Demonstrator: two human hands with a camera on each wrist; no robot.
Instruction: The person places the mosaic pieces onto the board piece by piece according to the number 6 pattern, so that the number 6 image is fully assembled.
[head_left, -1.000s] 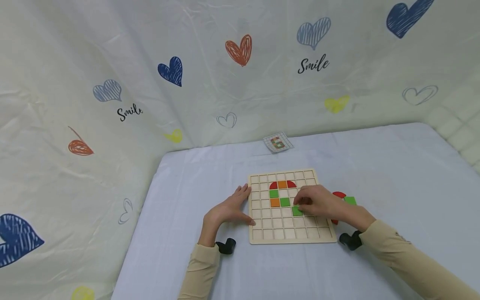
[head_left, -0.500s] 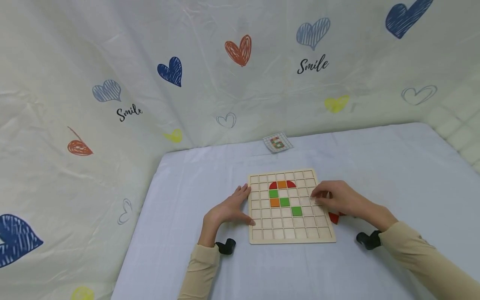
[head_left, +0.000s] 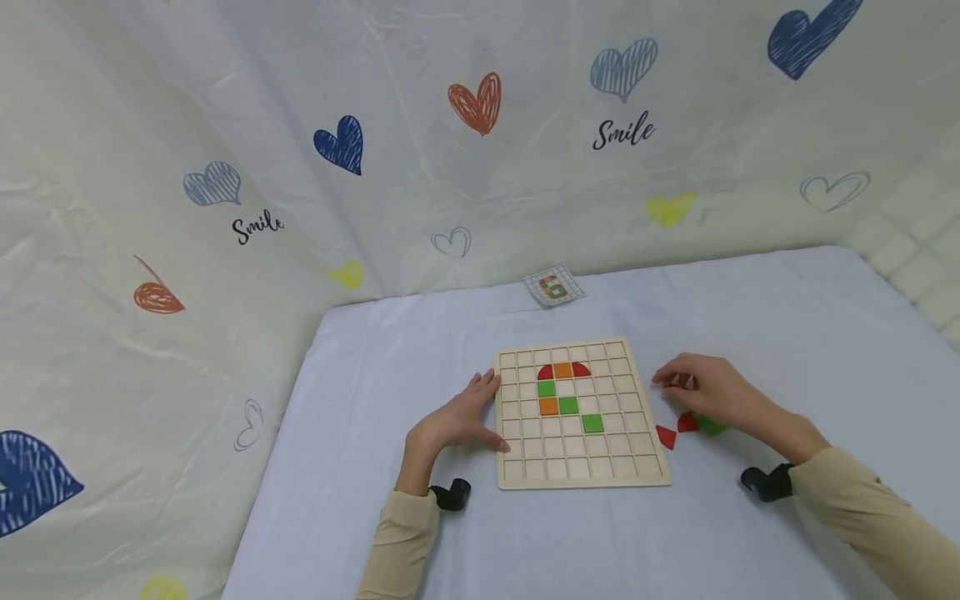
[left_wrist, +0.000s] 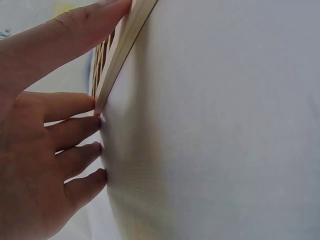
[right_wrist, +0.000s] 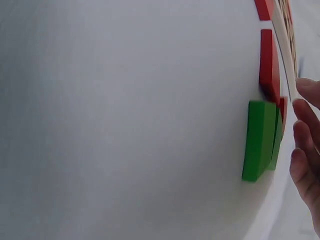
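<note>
A wooden grid board [head_left: 525, 472] lies on the cloth with red, orange and green tiles in some of its squares. One green tile [head_left: 592, 423] sits low and right of the others. Along the board's left edge rests my left hand [head_left: 459, 417], its fingers spread; the left wrist view shows its fingertips [left_wrist: 92, 148] against the cloth beside the board. Just off the board's right side is my right hand [head_left: 708, 387], fingers loosely bent with nothing seen between them. Below it lie red pieces [head_left: 666, 437] and green pieces [head_left: 709, 425], partly hidden by the hand; the right wrist view shows a thick green block [right_wrist: 259, 141].
A small card [head_left: 553, 286] printed with a coloured grid pattern lies at the back of the table. White cloth [head_left: 405, 358] covers the table, and a curtain [head_left: 405, 208] with hearts hangs behind. A black wrist device [head_left: 767, 483] juts from beneath my right wrist.
My right hand has left the low green tile on the board and moved right, past the board's edge, to above the loose pieces. My left hand has stayed in place.
</note>
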